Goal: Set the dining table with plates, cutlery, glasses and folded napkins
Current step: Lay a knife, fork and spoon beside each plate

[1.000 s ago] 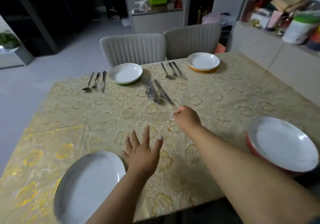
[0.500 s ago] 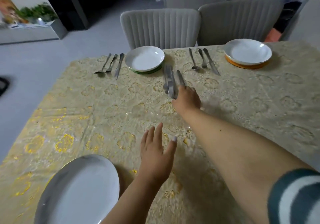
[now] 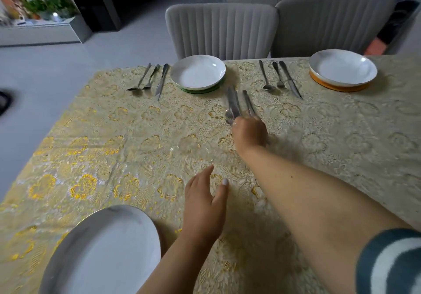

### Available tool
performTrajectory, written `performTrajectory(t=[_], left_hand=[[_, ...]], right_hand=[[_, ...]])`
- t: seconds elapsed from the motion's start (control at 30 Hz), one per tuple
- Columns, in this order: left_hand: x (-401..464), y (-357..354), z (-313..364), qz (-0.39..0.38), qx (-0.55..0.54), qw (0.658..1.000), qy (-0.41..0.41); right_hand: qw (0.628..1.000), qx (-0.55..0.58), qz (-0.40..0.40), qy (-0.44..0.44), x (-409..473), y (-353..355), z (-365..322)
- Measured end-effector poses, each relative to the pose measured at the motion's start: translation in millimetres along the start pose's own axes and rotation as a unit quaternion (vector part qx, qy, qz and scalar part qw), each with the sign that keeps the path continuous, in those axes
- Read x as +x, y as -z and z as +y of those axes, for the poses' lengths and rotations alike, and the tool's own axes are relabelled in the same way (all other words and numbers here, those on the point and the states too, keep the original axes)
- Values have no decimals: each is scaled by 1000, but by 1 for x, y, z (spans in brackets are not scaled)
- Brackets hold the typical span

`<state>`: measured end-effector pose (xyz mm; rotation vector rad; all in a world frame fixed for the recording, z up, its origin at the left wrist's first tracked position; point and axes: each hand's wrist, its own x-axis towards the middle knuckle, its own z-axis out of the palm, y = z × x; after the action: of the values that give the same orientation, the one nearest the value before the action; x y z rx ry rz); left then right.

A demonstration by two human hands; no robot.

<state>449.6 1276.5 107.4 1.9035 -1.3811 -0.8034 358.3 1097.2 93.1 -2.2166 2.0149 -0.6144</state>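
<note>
On the tabletop: a gold-flowered tablecloth covers it; the green-rimmed plate at the far edge serves as landmark.
Right hand: the right hand reaches forward to a spot nearer than and slightly right of the green-rimmed plate; its fingers curl around the near ends of the loose cutlery.
Loose cutlery: a small bundle of metal pieces, their far ends pointing toward the green-rimmed plate; which pieces they are cannot be told.
Left hand: the left hand hovers low over the cloth, well nearer than the green-rimmed plate, fingers straight and together, thumb apart, holding nothing.
Left cutlery set: spoon, fork and knife side by side, just left of the green-rimmed plate.
Right cutlery set: spoon, fork and knife, right of the green-rimmed plate, between it and the orange-rimmed plate.
Near plate: large, white, at the near edge, well apart from the green-rimmed plate.
Chairs: two grey chairs stand behind the far plates.
</note>
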Motion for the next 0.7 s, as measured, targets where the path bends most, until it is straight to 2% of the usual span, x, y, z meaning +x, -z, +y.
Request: performTrajectory(t=[0.13,0.3,0.4,0.47,0.53,0.57,0.67,0.7], left_hand=[[-3,7,0,8,-14,1000,2],[-10,19,4,6,-70,997,22],[-13,26,5,11,-115,993,38],[-12,29,6,12,-187,979,80],[-10,34,7,8,-314,937,153],[-8,36,8,8,-385,902,196],[-2,45,6,6,-569,766,298],[0,46,2,9,-604,731,318]], right_hand=[[988,130,52,-69,-15,19,-3],[952,264,82,-129,-44,58,2],[930,328,53,-157,-67,85,9],[920,354,25,-168,-81,106,14],[904,386,-3,-182,-95,124,18],[894,405,-18,-191,-102,131,20],[859,461,-63,-213,-116,153,27],[850,475,-81,-215,-118,161,31]])
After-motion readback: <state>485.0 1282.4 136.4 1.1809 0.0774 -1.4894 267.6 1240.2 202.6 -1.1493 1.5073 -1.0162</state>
